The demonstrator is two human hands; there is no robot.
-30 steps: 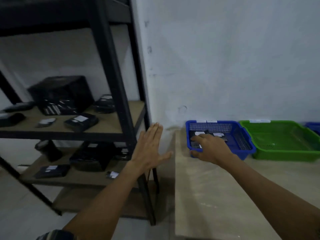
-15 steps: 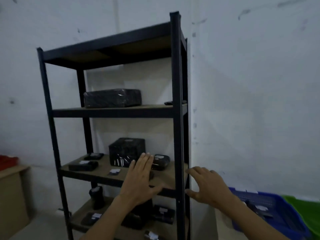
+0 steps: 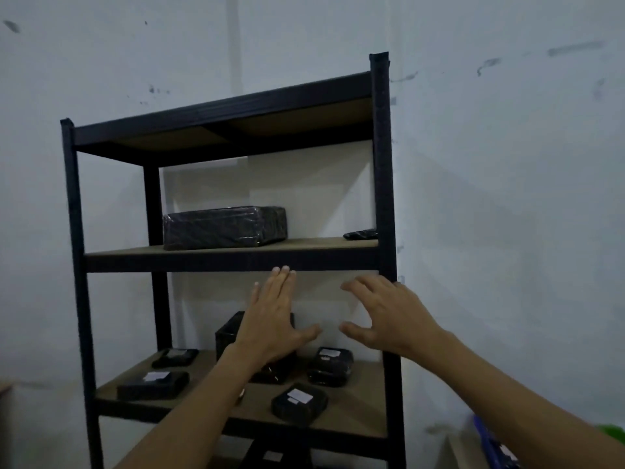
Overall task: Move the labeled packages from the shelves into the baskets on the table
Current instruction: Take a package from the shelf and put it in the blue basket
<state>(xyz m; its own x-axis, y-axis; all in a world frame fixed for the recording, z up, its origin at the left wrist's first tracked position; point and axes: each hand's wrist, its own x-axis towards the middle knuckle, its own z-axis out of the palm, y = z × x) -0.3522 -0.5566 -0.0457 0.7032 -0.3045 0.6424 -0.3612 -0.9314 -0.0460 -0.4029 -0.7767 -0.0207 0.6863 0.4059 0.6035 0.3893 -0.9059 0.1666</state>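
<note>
Head view: left hand (image 3: 274,319) and right hand (image 3: 389,316) empty, fingers spread. Seemingly reaching for a pick. Next: grasp the wrapped package (image 3: 225,228) above left hand.

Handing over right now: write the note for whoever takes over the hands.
Left hand: open, empty, raised before the shelf unit.
Right hand: open, empty, beside it.
Upper shelf: large wrapped package, small flat package.
Next shelf down: several labeled packages, a black box behind the left hand.
Blue basket: edge shows at lower right, contents unclear.
Done: cannot tell.
Left: every package seen on the shelves awaits moving.
</note>
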